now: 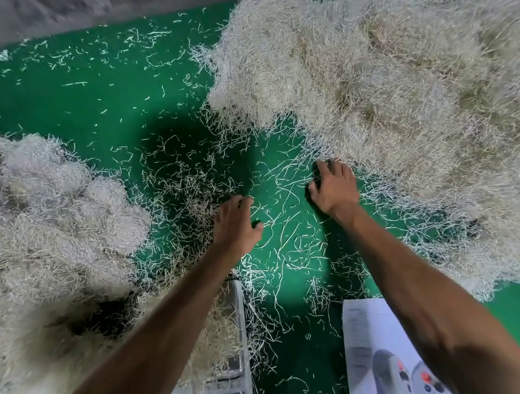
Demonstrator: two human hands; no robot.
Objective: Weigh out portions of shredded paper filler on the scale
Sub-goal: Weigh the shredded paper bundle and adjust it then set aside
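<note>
A big heap of pale shredded paper filler point(401, 96) covers the right and far side of the green floor point(86, 95). A second heap of shredded paper point(44, 222) lies at the left. The scale point(233, 340), grey with a metal platform, stands at the bottom centre with shreds on it; my left forearm hides part of it. My left hand point(234, 227) hovers over thin loose strands, fingers curled down and apart. My right hand point(335, 187) rests at the near edge of the big heap, fingers spread and clawed into the strands.
A white printed box point(379, 353) lies at the bottom right, next to the scale. Loose strands are scattered over the green floor between the heaps. A grey wall base point(32, 15) runs along the far edge.
</note>
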